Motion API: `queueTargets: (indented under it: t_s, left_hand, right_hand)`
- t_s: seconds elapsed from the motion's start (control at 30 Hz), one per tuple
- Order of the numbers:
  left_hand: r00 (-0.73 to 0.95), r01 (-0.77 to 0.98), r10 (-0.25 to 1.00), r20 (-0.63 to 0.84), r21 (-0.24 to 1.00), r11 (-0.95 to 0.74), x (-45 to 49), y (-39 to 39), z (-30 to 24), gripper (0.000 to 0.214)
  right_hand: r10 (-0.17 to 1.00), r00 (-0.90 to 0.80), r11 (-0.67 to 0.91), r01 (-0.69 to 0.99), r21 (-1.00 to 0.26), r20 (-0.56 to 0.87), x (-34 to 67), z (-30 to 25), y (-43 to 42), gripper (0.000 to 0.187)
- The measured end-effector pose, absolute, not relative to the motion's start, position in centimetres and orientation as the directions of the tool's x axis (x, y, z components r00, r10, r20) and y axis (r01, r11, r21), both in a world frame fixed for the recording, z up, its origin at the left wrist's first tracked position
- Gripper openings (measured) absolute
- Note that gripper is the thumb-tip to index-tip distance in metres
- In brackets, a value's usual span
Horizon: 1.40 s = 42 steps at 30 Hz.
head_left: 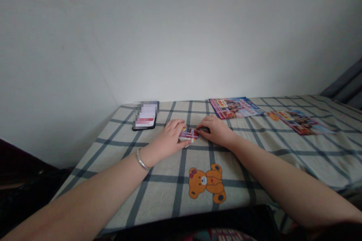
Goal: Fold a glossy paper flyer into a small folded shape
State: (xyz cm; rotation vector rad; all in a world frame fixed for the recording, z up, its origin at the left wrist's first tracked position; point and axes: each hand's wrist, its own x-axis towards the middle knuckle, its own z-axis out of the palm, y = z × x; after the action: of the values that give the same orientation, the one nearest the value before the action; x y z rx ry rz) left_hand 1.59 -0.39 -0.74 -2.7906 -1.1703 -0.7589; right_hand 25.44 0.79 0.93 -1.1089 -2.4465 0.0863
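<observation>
Between my hands lies a small folded paper flyer (190,134), printed in purple, red and white, resting on the checked cloth. My left hand (171,136) grips its left side, with the fingers over the far edge and the thumb along the near edge. A silver bangle (142,159) circles the left wrist. At the flyer's right corner, my right hand (216,131) pinches the paper between thumb and fingers. Part of the flyer is hidden under both hands.
A phone (145,116) with a lit, blurred screen lies at the back left. To the right are two colourful printed flyers, one near the wall (236,107) and another (302,122) farther right. The checked cloth (158,188) bears a teddy bear print.
</observation>
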Motion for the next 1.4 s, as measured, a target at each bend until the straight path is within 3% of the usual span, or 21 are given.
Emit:
queueTargets:
  t_s: [0.23,0.37,0.47,0.53,0.73,0.93,1.2,1.4]
  left_hand:
    - [0.514,0.615,0.649,0.560,0.286,-0.734,1.9,-0.5,0.0,0.033]
    - [0.318,0.563,0.723,0.613,0.491,-0.665,1.8,-0.2,0.2,0.039]
    - [0.237,0.452,0.808,0.540,0.674,-0.584,1.6,0.2,0.1,0.043]
    - [0.217,0.393,0.827,0.518,0.729,-0.560,1.6,0.4,0.1,0.040]
    - [0.189,0.316,0.807,0.560,0.743,-0.590,1.8,0.0,0.7,0.032]
    - [0.242,0.349,0.808,0.538,0.728,-0.590,1.7,-0.1,0.6,0.031]
    - [0.264,0.360,0.842,0.470,0.762,-0.538,2.5,-1.1,-0.6,0.078]
    - [0.222,0.333,0.849,0.479,0.781,-0.528,2.8,-0.8,-1.1,0.078]
  right_hand:
    - [0.746,-0.559,0.665,0.663,-0.345,0.363,25.5,0.7,0.9,0.005]
    - [0.792,-0.501,0.606,0.709,-0.360,0.348,25.7,0.8,1.0,0.006]
    - [0.807,-0.479,0.587,0.717,-0.376,0.345,25.9,1.0,1.0,0.007]
    - [0.807,-0.473,0.586,0.717,-0.378,0.354,25.9,1.1,0.8,0.006]
    - [0.779,-0.483,0.619,0.695,-0.366,0.400,25.3,1.7,0.0,0.003]
    - [0.784,-0.485,0.608,0.724,-0.325,0.388,24.7,1.8,-0.9,0.003]
    - [0.783,-0.519,0.612,0.739,-0.282,0.342,23.3,2.1,-2.3,0.008]
    - [0.757,-0.569,0.650,0.707,-0.279,0.321,22.9,2.2,-2.8,0.011]
